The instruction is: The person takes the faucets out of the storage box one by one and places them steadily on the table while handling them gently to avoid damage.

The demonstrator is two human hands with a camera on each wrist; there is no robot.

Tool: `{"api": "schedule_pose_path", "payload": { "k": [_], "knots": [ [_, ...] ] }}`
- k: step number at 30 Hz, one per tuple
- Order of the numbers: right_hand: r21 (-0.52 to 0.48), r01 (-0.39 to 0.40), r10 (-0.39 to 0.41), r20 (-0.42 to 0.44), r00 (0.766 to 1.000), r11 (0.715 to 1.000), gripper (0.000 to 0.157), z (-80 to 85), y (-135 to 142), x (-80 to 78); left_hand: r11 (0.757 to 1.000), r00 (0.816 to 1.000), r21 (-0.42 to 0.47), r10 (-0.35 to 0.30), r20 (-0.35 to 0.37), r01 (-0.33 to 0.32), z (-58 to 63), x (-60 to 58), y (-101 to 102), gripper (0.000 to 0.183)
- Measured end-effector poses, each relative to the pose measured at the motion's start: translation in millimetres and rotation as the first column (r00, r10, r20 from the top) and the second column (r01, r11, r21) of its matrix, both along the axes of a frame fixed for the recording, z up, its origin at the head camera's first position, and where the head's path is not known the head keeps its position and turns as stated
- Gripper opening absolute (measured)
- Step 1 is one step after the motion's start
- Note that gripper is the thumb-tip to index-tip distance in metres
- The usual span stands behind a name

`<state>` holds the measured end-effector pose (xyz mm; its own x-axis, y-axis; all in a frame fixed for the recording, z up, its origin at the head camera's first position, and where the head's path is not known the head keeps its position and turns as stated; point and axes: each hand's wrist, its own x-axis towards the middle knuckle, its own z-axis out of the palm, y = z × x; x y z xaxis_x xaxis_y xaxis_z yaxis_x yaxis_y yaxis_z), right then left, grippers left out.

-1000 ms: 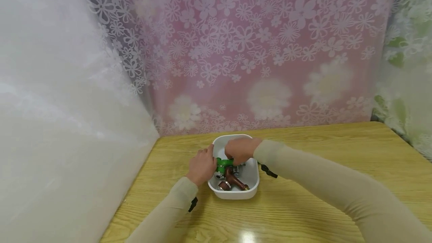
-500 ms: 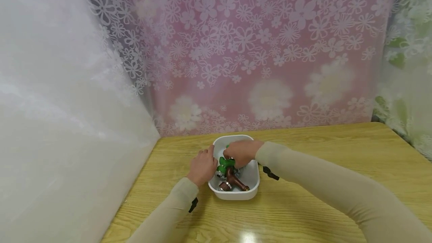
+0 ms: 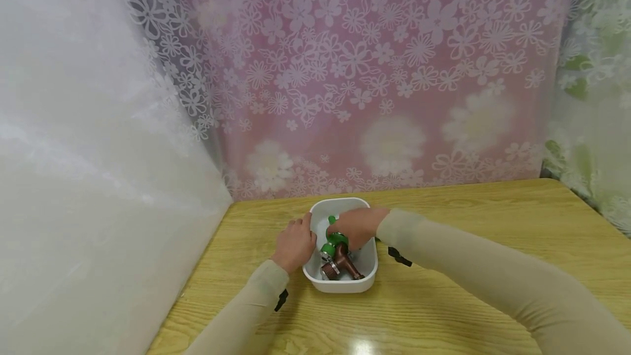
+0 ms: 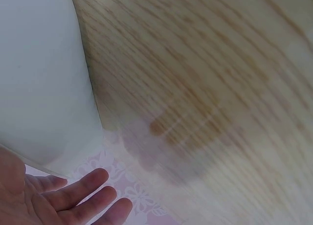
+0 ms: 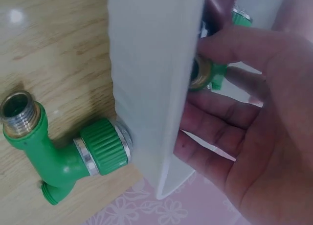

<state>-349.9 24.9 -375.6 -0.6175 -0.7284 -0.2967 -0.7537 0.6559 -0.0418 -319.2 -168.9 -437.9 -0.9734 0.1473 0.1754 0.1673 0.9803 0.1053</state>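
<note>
A white tub holds several taps. My left hand rests against its left rim; the left wrist view shows the fingers extended at the rim, holding nothing. My right hand reaches inside and grips a green tap between thumb and fingers. Its brass threaded mouth shows by the thumb in the right wrist view. A brown tap with a ribbed knob lies at the near end of the tub, partly under the green one. The right hand hides part of the contents.
Another green tap lies outside the tub, on the wooden table by its right wall. My right forearm mostly covers that spot in the head view. A pink floral curtain hangs behind the table, and a white sheet on the left.
My right hand has shifted slightly right and toward me, turning the green tap so its handle end shows beyond the fingers. The brown tap has moved slightly. My left hand stays at the rim.
</note>
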Motion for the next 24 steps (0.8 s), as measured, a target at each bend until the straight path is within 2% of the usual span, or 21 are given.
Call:
{"api": "schedule_pose_path", "payload": {
  "k": [6,14,18,24],
  "knots": [
    [0.048,0.005,-0.003,-0.026,1.0,0.999,0.063,-0.6,-3.6,-1.2,1.0,1.0,-0.001,-0.005,-0.004,0.005,0.7,0.1,0.7,0.05],
    [0.066,0.015,-0.013,-0.029,1.0,0.998,0.059,1.7,-7.8,1.8,1.0,1.0,-0.006,-0.015,-0.011,0.015,-0.3,0.7,0.2,0.05],
    [0.06,0.007,-0.004,-0.048,0.999,0.998,0.055,3.6,-9.5,4.2,1.0,0.999,0.006,-0.021,-0.027,0.022,-1.6,0.9,-0.6,0.049],
    [0.024,-0.05,0.053,-0.096,0.994,0.998,0.038,3.3,-13.4,5.4,1.0,0.999,0.012,-0.027,-0.03,0.028,-0.8,0.8,-1.6,0.048]
  ]
}}
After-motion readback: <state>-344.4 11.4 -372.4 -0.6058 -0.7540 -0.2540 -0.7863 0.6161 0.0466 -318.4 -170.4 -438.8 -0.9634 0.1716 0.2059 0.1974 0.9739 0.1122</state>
